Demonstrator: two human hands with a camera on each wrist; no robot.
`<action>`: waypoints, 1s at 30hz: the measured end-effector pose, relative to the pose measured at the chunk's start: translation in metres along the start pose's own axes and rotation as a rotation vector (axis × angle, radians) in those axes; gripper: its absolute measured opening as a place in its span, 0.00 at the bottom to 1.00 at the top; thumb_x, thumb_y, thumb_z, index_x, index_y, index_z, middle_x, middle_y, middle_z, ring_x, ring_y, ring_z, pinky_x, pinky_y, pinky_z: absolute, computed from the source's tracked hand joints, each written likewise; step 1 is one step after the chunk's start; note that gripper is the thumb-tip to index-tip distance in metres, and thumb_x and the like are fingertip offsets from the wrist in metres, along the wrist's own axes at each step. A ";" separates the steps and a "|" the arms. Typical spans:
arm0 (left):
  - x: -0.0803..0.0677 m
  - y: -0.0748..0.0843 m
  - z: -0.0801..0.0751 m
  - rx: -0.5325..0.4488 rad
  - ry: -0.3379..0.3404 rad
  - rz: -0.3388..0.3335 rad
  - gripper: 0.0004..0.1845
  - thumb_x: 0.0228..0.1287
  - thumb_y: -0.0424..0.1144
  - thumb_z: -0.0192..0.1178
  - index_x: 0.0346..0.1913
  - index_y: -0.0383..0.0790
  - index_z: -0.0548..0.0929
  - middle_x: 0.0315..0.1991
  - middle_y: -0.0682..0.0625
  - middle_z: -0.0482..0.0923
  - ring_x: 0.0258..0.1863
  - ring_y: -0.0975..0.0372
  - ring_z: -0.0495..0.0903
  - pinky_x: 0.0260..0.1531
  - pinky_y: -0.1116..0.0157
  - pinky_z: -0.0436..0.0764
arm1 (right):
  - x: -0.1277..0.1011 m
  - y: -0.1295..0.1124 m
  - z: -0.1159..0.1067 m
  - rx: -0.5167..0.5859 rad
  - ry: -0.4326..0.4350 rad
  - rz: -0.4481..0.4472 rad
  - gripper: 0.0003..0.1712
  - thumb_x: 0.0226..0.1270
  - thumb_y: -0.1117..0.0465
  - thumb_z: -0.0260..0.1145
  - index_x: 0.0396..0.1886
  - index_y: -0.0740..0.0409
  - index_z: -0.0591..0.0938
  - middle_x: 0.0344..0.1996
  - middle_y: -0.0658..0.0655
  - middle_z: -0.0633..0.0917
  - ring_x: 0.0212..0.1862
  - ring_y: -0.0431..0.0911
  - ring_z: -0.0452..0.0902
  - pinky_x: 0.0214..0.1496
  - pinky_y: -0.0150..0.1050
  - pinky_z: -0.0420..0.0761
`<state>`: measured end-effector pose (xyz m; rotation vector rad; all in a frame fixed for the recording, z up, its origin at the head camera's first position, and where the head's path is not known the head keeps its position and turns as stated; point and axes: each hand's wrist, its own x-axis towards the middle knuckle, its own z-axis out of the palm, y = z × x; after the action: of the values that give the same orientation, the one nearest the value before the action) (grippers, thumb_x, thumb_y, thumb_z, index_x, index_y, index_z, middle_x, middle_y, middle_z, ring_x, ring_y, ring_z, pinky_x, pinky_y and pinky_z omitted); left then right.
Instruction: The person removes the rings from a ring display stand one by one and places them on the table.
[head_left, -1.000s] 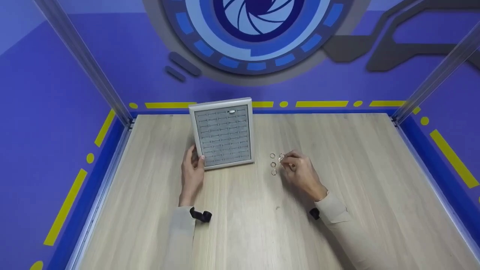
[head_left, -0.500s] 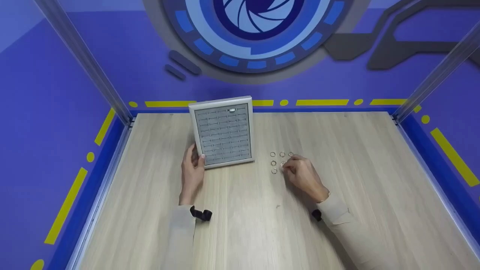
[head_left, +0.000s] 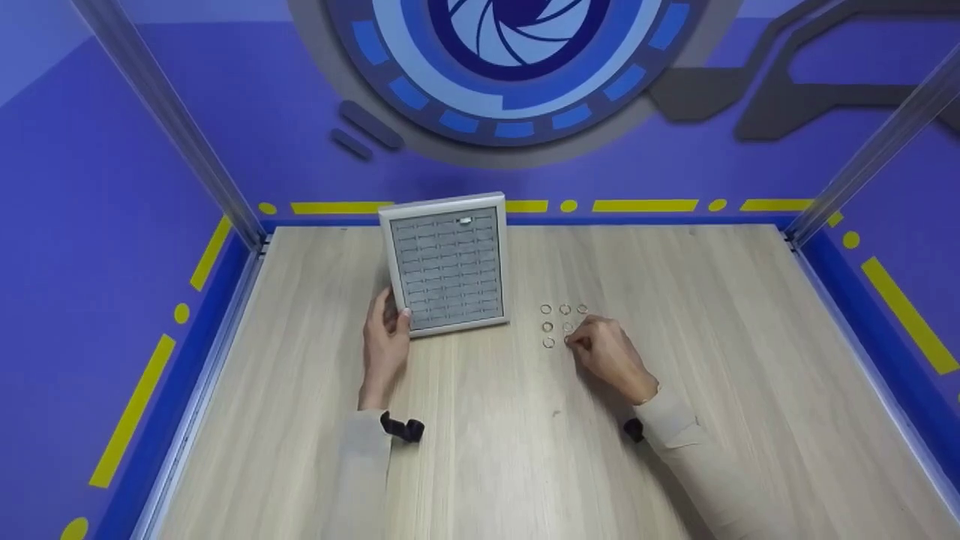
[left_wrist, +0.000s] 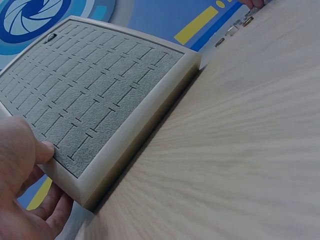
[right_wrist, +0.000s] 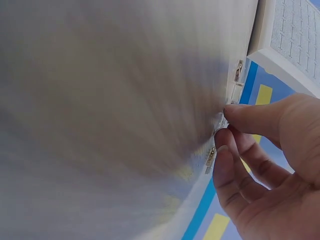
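On the left side of the wooden table (head_left: 480, 465), my left hand (head_left: 384, 346) steadies the ring tray (head_left: 446, 264): my thumb is curled over its near left corner, pressing on the pale frame, and my fingers wrap beneath the edge, so this hand grips the tray. The tray's grey slotted pad is almost bare; one small bright piece (head_left: 464, 221) sits in a slot near the far edge, and I judge it to be a ring already seated. Moving right, just past the tray's near right corner, the loose rings (head_left: 547, 327) lie on the table in a small cluster, close together but apart from the tray. At the near right edge of that cluster my right hand (head_left: 609, 356) is down on the wood, with thumb and forefinger (right_wrist: 250, 116) drawn together around one ring (right_wrist: 221, 120). The right wrist view shows the fingertips meeting at it, so I take this as a pinch, though I cannot tell if the ring has left the table.

By my reading, the step in hand is picking one ring from the cluster. The next move calls for a firm pinch on that thin band, a clean lift without nudging its neighbours, and a carry leftward to an open slot while my left hand holds the tray in place.
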<state>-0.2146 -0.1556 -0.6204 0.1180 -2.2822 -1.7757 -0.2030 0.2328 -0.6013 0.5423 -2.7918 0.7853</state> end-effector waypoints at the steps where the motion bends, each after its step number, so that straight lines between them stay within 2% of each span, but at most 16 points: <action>1: 0.000 0.000 0.000 0.001 0.001 0.002 0.32 0.81 0.31 0.57 0.82 0.37 0.63 0.75 0.36 0.72 0.70 0.45 0.78 0.70 0.51 0.80 | 0.000 0.000 0.000 0.002 -0.004 0.006 0.06 0.61 0.75 0.77 0.32 0.61 0.95 0.27 0.55 0.87 0.29 0.42 0.78 0.30 0.36 0.82; 10: -0.002 0.001 0.000 -0.005 -0.003 -0.005 0.32 0.81 0.32 0.57 0.82 0.38 0.63 0.76 0.37 0.70 0.72 0.45 0.76 0.72 0.51 0.79 | 0.000 -0.001 0.000 0.016 -0.043 0.049 0.07 0.61 0.75 0.75 0.33 0.62 0.95 0.29 0.55 0.88 0.30 0.41 0.77 0.30 0.34 0.80; 16: -0.001 0.001 0.001 -0.026 -0.019 0.007 0.32 0.82 0.31 0.56 0.83 0.38 0.62 0.75 0.36 0.71 0.73 0.45 0.75 0.73 0.51 0.78 | 0.000 0.000 0.000 0.016 -0.033 0.012 0.07 0.60 0.77 0.76 0.33 0.63 0.94 0.28 0.56 0.88 0.29 0.41 0.77 0.29 0.33 0.81; 30: -0.001 0.002 0.000 -0.018 -0.015 -0.020 0.32 0.82 0.32 0.56 0.83 0.42 0.62 0.78 0.39 0.69 0.74 0.47 0.74 0.73 0.52 0.77 | 0.005 -0.002 -0.003 0.023 -0.030 -0.034 0.08 0.59 0.77 0.74 0.33 0.64 0.93 0.28 0.57 0.87 0.29 0.42 0.78 0.30 0.35 0.82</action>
<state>-0.2138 -0.1546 -0.6187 0.1248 -2.2830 -1.8125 -0.2062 0.2312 -0.5966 0.6083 -2.7963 0.8098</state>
